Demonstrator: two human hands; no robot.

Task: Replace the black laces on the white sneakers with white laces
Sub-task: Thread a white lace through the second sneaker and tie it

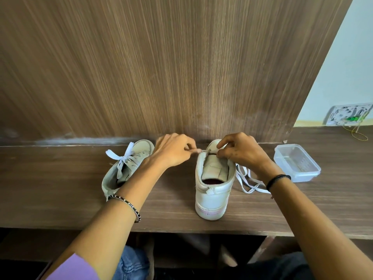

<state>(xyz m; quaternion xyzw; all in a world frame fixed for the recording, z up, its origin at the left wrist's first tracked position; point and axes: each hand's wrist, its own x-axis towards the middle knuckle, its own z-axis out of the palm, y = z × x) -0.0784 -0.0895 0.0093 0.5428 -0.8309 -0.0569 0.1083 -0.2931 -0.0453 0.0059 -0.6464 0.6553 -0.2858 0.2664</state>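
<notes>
Although both forearms reach well forward, the nearest things are a lilac sleeve (76, 267) and denim-clad knees (133, 263) under the edge of the wooden table (60, 199). On that table, right of centre, the unlaced sneaker (212, 190) stands upright with its heel toward the person. Its tongue lies bare, so none of the upper eyelets carry a lace yet. Just right of it, most of the white lace (249, 181) lies in loose loops on the table, running up under the right wrist toward the shoe.

At the toe end of this shoe the two hands meet. The left hand (173, 153) has its fingers curled and pinches the tip of the white lace between thumb and fingertips, holding a short stretch of it taut across the lowest eyelets. The right hand (241, 153) is also curled, thumb and forefinger closed at the shoe's right eyelet edge. It appears to steady that edge, though whether it also grips the lace I cannot tell.

Left of the hands, the laced sneaker (125, 170) leans on its side, threaded with white and tied in a bow (124, 156). A clear plastic container (296, 163) sits to the right. Behind everything rise a wood-grain panel (161, 67) and, far right, a wall socket (347, 115).

No black lace is in view. I judge one shoe finished and the second only at its first eyelets, with nearly all its threading and the bow left to do.
</notes>
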